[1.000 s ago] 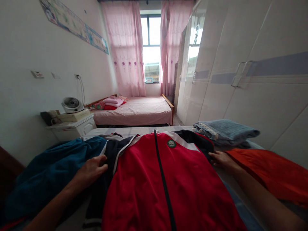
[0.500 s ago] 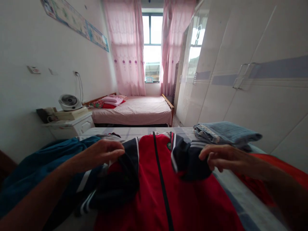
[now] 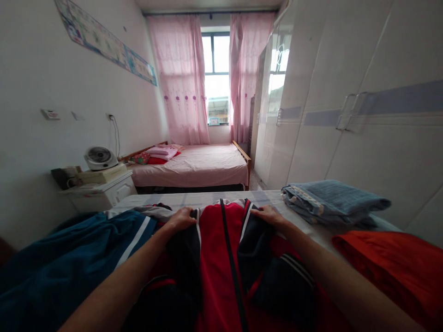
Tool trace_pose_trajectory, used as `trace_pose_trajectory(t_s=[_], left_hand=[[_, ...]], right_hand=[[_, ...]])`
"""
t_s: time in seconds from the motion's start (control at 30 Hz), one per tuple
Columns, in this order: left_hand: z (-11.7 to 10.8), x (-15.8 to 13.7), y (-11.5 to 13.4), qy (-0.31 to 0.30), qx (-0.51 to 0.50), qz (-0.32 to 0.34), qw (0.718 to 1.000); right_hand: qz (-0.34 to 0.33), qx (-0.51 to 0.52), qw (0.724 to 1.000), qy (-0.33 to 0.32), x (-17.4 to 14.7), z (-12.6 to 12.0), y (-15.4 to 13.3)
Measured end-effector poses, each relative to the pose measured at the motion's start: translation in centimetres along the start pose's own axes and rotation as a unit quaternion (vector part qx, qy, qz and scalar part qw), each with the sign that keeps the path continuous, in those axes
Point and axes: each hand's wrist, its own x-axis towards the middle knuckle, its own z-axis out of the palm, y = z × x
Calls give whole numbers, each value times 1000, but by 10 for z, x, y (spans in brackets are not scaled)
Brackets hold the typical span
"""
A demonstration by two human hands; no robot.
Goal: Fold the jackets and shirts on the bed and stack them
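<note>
Although both dark sleeves (image 3: 285, 288) lie turned inward, the red jacket (image 3: 212, 249) on the pale sheet (image 3: 187, 198) looks not yet doubled over; the fingers of the left hand (image 3: 183, 217) and right hand (image 3: 270, 215) grip its shoulders (image 3: 256, 228).

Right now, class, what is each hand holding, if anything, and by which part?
The jacket: the left hand grips one dark shoulder, the right hand the other.

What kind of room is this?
It looks like a bedroom: there's a bed with a pink sheet, pink curtains at the window, and tall white wardrobes along the right wall.
</note>
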Motion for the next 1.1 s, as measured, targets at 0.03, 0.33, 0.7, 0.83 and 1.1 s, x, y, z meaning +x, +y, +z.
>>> trace_pose_trajectory(t_s=[0.03,0.33,0.7,0.83,1.1], left_hand=[[-2,-6,4,17,-8,21,1000],[11,-135,-22,95,-23,299,949],[-26,-96,18,72,-176,180,965],[-48,-29,18,159,-138,11,978],[12,-4,2,109,-29,-13,994]], right_hand=[[-13,1,1000,14,-3,3,-4],[-303,-32,952,32,-112,-31,27],[-229,-1,963,139,-103,-72,22],[-137,-44,968,206,-35,-85,9],[4,-107,988,111,-4,-27,54]])
